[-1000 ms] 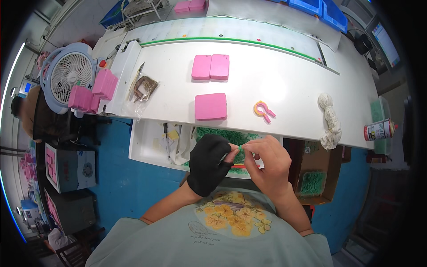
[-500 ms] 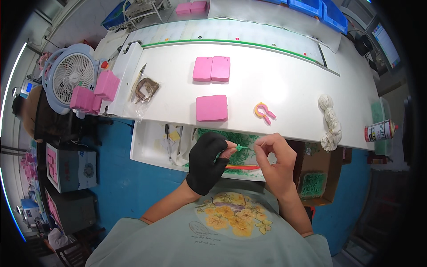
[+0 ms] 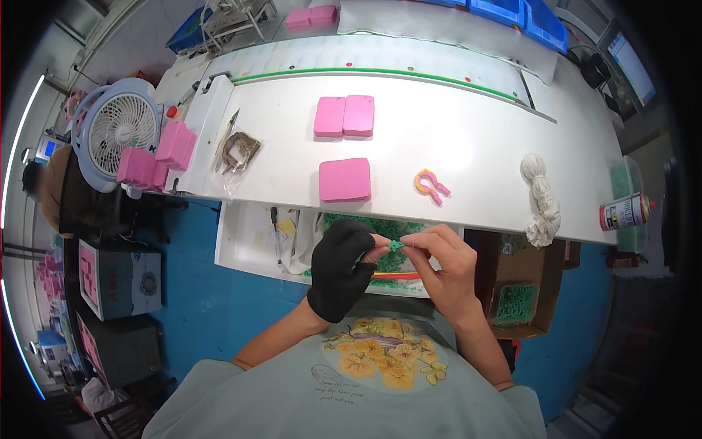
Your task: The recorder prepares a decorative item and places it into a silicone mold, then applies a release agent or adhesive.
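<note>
A small green piece is held between the two hands, in the air above the white tray that sits just below the near edge of the white table. The left hand is covered by a black glove with open fingertips; its bare thumb and forefinger are closed on the left end of the piece. The right hand is bare, and its thumb and forefinger are pinched on the right end. The long axis of the green piece is seen to run roughly left to right, parallel to the table edge, with one end toward each hand. The exact shape of the piece is too small to be made out.

Directly beneath the hands, a mass of green parts is contained in the tray, and a thin orange strip is laid across it just under the fingers.

On the table, a single pink block is placed nearest the hands, and a pair of pink blocks is set side by side further back. A pink and yellow clip is lying to the right of the single block, well apart from it. A knotted white cloth is found near the right end, with a spray can lying on its side just beyond. A clear bag with brown contents is placed toward the left end. A white fan and a stack of pink blocks are located off the left end of the table. A cardboard box is positioned to the right of the hands, below table level.
</note>
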`<action>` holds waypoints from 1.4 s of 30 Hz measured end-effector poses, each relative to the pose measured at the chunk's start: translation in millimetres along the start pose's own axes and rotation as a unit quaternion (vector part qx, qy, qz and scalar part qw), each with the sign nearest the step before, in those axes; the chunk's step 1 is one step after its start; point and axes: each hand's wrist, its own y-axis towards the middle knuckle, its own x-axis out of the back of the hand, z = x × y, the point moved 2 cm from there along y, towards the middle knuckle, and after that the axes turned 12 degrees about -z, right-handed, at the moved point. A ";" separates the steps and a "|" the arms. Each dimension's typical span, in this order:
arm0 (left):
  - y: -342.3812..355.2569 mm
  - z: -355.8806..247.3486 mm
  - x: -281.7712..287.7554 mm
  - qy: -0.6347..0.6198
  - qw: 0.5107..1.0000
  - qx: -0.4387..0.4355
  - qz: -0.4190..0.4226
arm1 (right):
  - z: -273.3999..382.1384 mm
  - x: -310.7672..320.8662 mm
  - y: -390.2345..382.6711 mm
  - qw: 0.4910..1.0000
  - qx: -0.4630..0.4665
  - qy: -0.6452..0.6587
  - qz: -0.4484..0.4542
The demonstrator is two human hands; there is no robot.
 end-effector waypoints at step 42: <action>-2.8 -5.9 -9.1 -0.019 0.998 0.000 0.063 | -7.7 6.3 -12.2 0.997 0.060 -0.038 -0.029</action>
